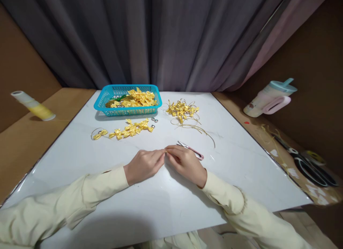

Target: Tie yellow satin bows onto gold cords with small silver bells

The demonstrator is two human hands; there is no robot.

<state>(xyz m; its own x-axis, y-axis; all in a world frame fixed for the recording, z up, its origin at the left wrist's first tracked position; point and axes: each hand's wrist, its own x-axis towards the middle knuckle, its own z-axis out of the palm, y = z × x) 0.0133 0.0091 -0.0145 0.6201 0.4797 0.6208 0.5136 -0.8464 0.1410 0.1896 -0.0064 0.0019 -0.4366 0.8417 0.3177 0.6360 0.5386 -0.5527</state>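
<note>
My left hand (pixel 146 165) and my right hand (pixel 187 164) meet over the middle of the table, fingertips pinched together. Between them shows a tiny yellowish bit, mostly hidden by the fingers and too small to name. Thread snips (pixel 197 154) with a pink handle lie just behind my right hand. Farther back on the left, a row of yellow ribbon bows (pixel 131 129) lies loose, with a bow on a looped cord (pixel 100 134) at its left end. Small silvery pieces (pixel 154 119) sit by its right end. Bows with gold cords (pixel 182 110) are heaped at the back right.
A blue plastic basket (pixel 98 105) of bows stands at the back of the white tabletop (pixel 128 220). Loose gold cords (pixel 199 128) curve across the right. A spool of yellow ribbon (pixel 40 111) is at left. A lidded cup (pixel 264 99) and black scissors (pixel 308 167) are at right.
</note>
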